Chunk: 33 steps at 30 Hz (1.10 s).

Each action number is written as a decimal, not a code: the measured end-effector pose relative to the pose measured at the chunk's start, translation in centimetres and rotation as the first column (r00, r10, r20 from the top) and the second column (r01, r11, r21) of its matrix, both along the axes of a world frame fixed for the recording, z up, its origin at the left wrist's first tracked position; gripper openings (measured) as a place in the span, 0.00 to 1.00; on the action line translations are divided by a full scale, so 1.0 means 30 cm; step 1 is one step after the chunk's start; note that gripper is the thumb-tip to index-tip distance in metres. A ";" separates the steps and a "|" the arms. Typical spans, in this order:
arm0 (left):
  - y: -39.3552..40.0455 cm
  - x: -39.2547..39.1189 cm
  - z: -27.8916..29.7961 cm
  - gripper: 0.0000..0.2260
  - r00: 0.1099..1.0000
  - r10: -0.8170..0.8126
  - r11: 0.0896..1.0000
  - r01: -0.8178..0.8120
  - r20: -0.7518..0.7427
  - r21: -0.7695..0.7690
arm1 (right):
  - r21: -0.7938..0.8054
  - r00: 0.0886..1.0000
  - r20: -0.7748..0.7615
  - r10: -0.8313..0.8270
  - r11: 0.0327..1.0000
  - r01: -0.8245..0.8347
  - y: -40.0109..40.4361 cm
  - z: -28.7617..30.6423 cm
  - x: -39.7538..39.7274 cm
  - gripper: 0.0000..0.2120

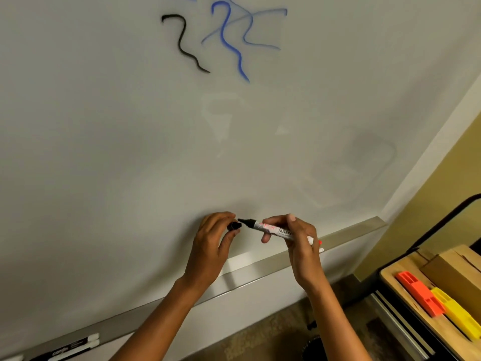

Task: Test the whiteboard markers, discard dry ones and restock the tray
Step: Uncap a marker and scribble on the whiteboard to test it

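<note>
Low before the whiteboard (130,126), the right hand (299,238) grips an uncapped marker (273,229); the left hand (216,235) pinches its cap (234,225) just beside the tip. Likely capping: next, align cap and tip.

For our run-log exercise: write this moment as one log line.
left hand: holds cap | right hand: grips marker, uncapped | whiteboard: black, blue squiggles

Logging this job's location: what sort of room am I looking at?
Probably an office or classroom: a wall-mounted whiteboard carrying test squiggles, its marker tray below, and a supply cart at the right.
</note>
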<state>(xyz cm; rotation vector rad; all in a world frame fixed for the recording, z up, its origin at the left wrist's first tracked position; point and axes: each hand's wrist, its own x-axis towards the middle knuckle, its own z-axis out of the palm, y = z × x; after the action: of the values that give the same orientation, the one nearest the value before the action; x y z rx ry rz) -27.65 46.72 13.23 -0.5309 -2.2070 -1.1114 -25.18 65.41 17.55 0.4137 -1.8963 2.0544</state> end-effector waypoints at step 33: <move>0.438 0.114 -0.084 0.03 0.673 -0.521 0.852 0.446 0.526 0.274 | -0.476 0.836 0.540 0.100 0.855 0.205 0.289 -0.303 0.097 0.19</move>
<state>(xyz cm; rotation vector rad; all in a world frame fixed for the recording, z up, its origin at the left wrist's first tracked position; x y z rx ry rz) -24.24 59.86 10.71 -0.8477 -2.5569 -1.9008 -22.28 74.08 8.45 -0.4133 -1.4514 2.7222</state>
